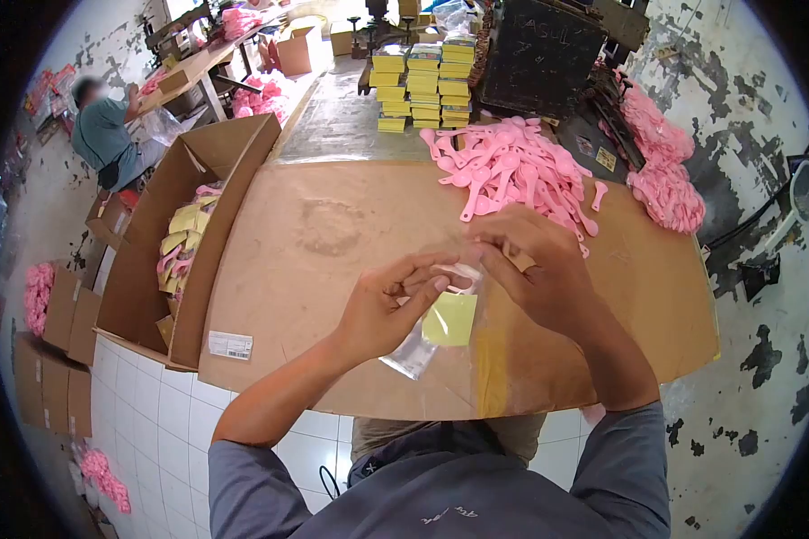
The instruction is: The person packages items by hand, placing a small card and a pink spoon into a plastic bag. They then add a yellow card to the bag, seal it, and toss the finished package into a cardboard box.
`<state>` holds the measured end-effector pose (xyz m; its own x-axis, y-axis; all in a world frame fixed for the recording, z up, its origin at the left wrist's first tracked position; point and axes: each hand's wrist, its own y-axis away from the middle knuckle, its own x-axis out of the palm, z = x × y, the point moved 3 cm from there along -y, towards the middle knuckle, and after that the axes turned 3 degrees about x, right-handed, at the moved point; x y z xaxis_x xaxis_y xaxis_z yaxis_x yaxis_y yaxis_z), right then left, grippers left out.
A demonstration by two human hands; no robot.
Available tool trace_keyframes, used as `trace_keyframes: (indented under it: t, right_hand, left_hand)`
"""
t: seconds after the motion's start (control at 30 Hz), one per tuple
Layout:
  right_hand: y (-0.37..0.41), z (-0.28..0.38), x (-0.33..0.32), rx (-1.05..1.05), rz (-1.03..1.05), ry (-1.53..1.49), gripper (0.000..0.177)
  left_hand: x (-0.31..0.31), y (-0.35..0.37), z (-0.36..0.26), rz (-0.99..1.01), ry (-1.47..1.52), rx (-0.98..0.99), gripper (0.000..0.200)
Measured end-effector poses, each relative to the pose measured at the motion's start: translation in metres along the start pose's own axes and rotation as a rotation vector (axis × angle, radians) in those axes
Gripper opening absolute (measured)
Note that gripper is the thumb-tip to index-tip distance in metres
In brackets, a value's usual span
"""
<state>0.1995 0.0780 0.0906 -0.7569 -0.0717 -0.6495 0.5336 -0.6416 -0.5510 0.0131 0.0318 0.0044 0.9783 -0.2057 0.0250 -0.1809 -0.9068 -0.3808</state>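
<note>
From the head view, pinching a clear bag (464, 273) in the left hand (388, 304) over the cardboard (288, 301), with a yellow card (450, 322) seemingly inside; right hand (539, 267) near its top, cannot tell whether gripping. Likely light, limp, slippery; best taken by the edges. At left, yellow and pink pieces (183, 223) in an open carton (210, 265).

Holding a clear plastic bag (412, 357) with a yellow card (449, 321) in left hand (388, 305), right hand (541, 265) just beside, over a cardboard-topped table (283, 305), near piled pink scoops (517, 171).
</note>
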Motion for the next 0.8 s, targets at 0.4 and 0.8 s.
trace_keyframes:
  t: [0.4, 0.8]
  right_hand:
    - [0.006, 0.004, 0.036, -0.541, -0.062, 0.618, 0.02]
    - [0.049, -0.121, -0.124, 0.535, 0.208, -0.667, 0.009]
  left_hand:
    - [0.001, 0.006, -0.007, -0.006, -0.511, 0.076, 0.044]
    - [-0.01, 0.003, 0.003, 0.009, -0.128, -0.156, 0.038]
